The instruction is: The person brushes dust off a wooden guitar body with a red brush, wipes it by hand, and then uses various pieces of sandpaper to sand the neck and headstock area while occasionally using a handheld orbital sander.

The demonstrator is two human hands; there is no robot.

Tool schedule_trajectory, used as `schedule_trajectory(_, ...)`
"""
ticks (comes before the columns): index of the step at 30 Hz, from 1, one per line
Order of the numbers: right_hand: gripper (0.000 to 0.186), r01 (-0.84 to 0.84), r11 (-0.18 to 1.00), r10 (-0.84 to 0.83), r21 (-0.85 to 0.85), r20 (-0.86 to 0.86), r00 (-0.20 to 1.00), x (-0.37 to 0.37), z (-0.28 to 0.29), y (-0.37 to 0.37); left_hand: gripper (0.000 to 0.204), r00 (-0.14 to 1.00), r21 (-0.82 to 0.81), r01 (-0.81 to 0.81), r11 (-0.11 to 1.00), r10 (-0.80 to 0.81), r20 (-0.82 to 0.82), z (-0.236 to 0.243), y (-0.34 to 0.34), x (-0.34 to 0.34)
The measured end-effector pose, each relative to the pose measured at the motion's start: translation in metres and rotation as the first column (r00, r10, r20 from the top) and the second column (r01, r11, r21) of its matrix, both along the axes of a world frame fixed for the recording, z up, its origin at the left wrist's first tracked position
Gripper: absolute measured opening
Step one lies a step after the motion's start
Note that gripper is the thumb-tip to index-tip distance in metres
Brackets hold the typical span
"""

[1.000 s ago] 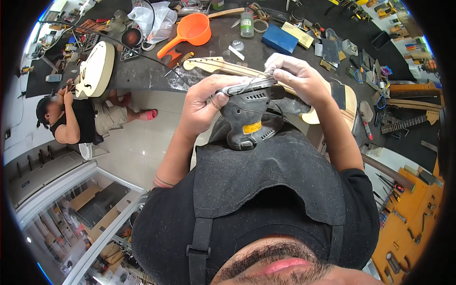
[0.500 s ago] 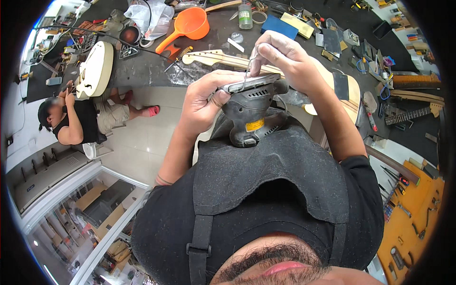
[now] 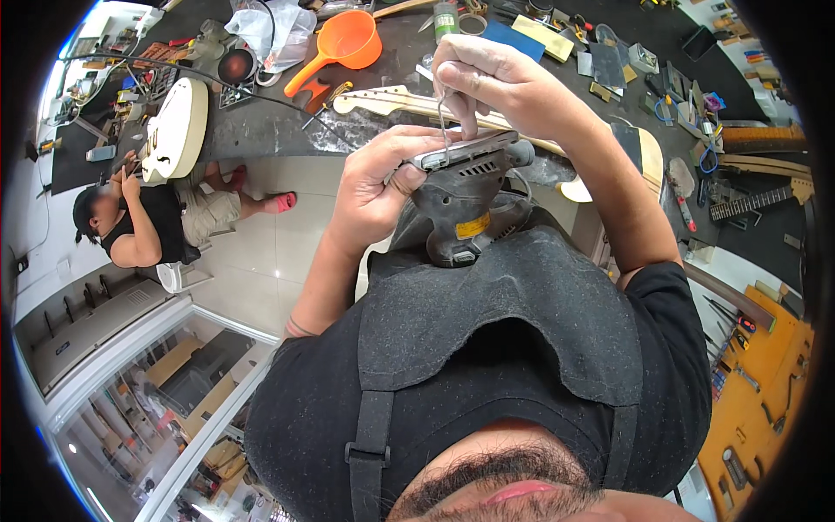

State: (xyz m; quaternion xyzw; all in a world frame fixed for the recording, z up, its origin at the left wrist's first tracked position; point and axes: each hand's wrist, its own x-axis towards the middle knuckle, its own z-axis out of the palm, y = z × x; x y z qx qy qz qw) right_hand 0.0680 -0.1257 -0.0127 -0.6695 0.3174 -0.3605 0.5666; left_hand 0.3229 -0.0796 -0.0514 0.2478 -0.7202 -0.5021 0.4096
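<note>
Bottom up, a dusty dark grey electric sheet sander rests against my apron, with its flat pad on top. My left hand grips the left end of that pad, thumb on the near edge and fingers over the top. A thin bent wire lever rises from the pad's near left side. My right hand, whitened with dust, pinches the upper end of this wire, with other fingers reaching down to the pad. The pad's top face is mostly hidden by my fingers.
On the dark bench beyond lie a pale guitar neck, an orange dipper, a green-labelled jar and a blue sheet. Tools crowd the right. At left, another person sits by a pale guitar body.
My right hand has moved up and slightly left, drawing the wire lever's upper end with it. The left hand keeps its grip, and the sander has shifted slightly right.
</note>
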Motion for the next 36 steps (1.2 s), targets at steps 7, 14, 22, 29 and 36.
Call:
schedule_trajectory(7,0.029,-0.038,0.999,0.041,0.028,-0.112,0.993,0.007,0.013,-0.006,0.026,1.000,0.000,0.003,1.000,-0.003,0.024,0.000,0.002,-0.002)
schedule_trajectory(14,0.027,-0.034,0.999,0.042,0.034,-0.247,0.968,-0.003,0.022,-0.008,0.027,0.999,-0.012,0.043,0.999,-0.043,0.024,0.000,-0.002,-0.006)
schedule_trajectory(22,0.021,0.138,0.988,-0.146,-0.067,-0.135,0.980,-0.032,-0.012,0.023,0.029,1.000,-0.074,-0.010,0.997,0.010,0.002,0.001,-0.004,-0.001)
schedule_trajectory(29,0.010,0.173,0.877,-0.277,-0.449,-0.178,0.944,-0.038,-0.020,0.031,0.030,0.998,-0.114,-0.046,0.992,0.050,0.029,0.000,-0.003,-0.002)
schedule_trajectory(36,0.010,0.132,0.799,-0.350,-0.587,-0.276,0.895,-0.045,-0.008,0.043,0.034,0.998,-0.042,-0.038,0.998,0.040,0.043,0.003,0.004,-0.001)
